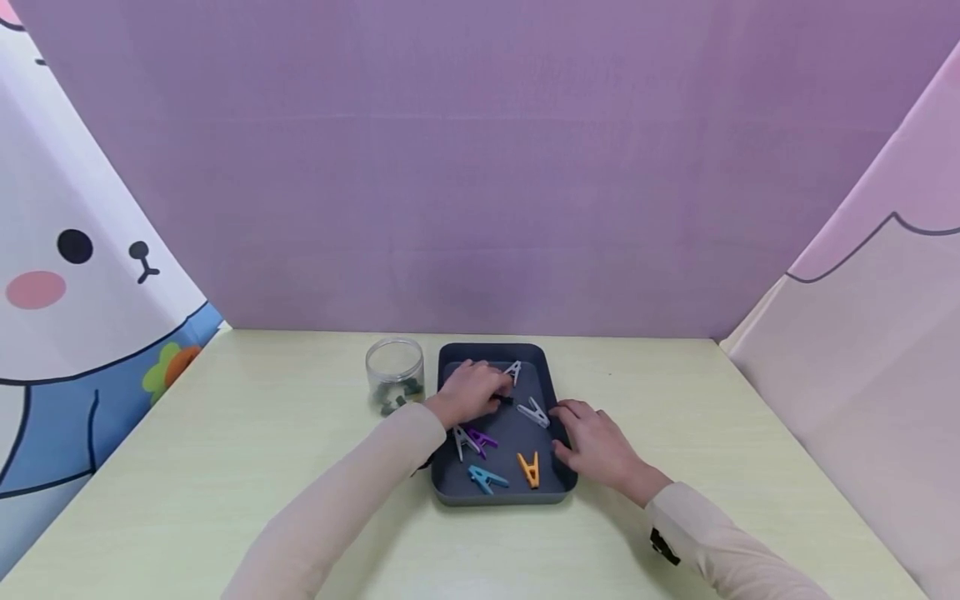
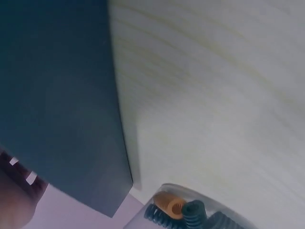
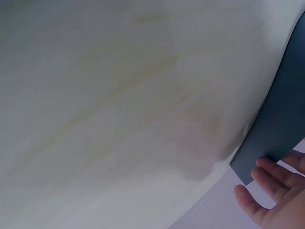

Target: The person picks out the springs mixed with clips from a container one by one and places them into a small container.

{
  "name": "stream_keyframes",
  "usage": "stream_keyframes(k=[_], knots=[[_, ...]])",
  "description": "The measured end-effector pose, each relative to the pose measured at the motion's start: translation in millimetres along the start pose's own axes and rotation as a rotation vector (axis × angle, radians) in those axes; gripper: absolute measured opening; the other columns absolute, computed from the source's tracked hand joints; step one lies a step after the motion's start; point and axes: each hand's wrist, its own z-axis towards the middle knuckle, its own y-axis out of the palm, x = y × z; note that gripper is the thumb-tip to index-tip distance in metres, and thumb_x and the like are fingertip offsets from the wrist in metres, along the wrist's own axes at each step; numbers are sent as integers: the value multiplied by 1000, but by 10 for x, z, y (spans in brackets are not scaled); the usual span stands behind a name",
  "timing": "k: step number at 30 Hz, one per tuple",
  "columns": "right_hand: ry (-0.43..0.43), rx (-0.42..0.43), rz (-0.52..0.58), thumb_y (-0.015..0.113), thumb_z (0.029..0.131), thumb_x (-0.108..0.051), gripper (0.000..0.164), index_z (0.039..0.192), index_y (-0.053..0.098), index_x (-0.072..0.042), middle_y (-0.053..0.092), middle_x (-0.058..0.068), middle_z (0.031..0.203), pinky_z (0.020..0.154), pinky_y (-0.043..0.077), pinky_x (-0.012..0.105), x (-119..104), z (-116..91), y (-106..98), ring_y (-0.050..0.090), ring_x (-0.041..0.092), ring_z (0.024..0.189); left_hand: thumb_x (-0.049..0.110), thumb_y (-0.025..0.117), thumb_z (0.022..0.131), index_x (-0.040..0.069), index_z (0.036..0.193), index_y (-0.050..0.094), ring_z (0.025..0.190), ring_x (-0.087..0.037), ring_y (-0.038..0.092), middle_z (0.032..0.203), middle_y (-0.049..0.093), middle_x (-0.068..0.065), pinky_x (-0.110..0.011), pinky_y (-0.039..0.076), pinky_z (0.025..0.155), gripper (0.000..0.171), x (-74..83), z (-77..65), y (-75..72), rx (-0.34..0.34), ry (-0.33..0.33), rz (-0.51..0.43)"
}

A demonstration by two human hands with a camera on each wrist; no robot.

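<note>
In the head view a dark grey tray holds several clothespins. My left hand is down in its far left part, fingers curled at a small dark piece that shows beside the fingertips; most of that piece is hidden. Beyond and to the right of this hand lie a white clothespin and a pale grey clothespin. Nearer the front are purple, white, teal and orange clothespins. My right hand rests its relaxed fingers against the tray's right rim.
A clear round jar stands on the pale table, just left of the tray. Ridged dark green pieces and an orange piece show in it. A purple backdrop rises behind the table, with printed cloths at both sides.
</note>
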Motion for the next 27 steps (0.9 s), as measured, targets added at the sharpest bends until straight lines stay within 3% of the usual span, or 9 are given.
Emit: stream_keyframes(k=[16, 27], knots=[[3, 17, -5, 68, 76, -27, 42, 112, 59, -7, 57, 10, 118, 80, 46, 42, 2, -8, 12, 52, 24, 112, 21, 66, 82, 26, 101, 66, 83, -13, 52, 99, 66, 10, -30, 38, 72, 20, -88, -221, -236, 121, 5, -24], [0, 27, 4, 68, 76, -26, 42, 112, 59, -6, 57, 10, 118, 79, 46, 42, 2, -4, 14, 52, 25, 111, 20, 68, 79, 22, 97, 66, 90, -16, 55, 97, 65, 7, -37, 44, 79, 18, -220, -419, -520, 153, -49, -39]])
